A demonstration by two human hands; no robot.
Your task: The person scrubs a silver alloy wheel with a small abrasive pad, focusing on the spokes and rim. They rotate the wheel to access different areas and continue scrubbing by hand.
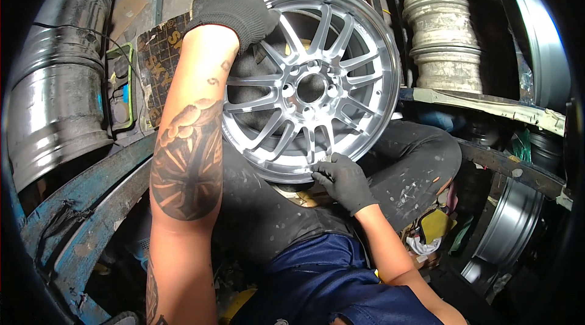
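A silver multi-spoke alloy wheel rim [309,113] leans face up over my lap, its polished lip toward me. My left hand [234,11], in a dark knitted glove, is closed over the wheel's upper left edge; some fingertips are hidden by the hand itself. At the lower edge, my right hand [345,183], also in a dark glove, has its fingers pinched together against the base of a spoke. Whatever those fingers may hold is too small to make out. Dark cloth shows through the gaps between the spokes.
Stacked silver rims [58,87] stand at the left, and a stack of dull, whitish rims [442,29] at the right. A worn blue metal frame [100,203] runs along the left. Beside it lies a green-edged tray [122,90]. Another rim [509,221] sits low right.
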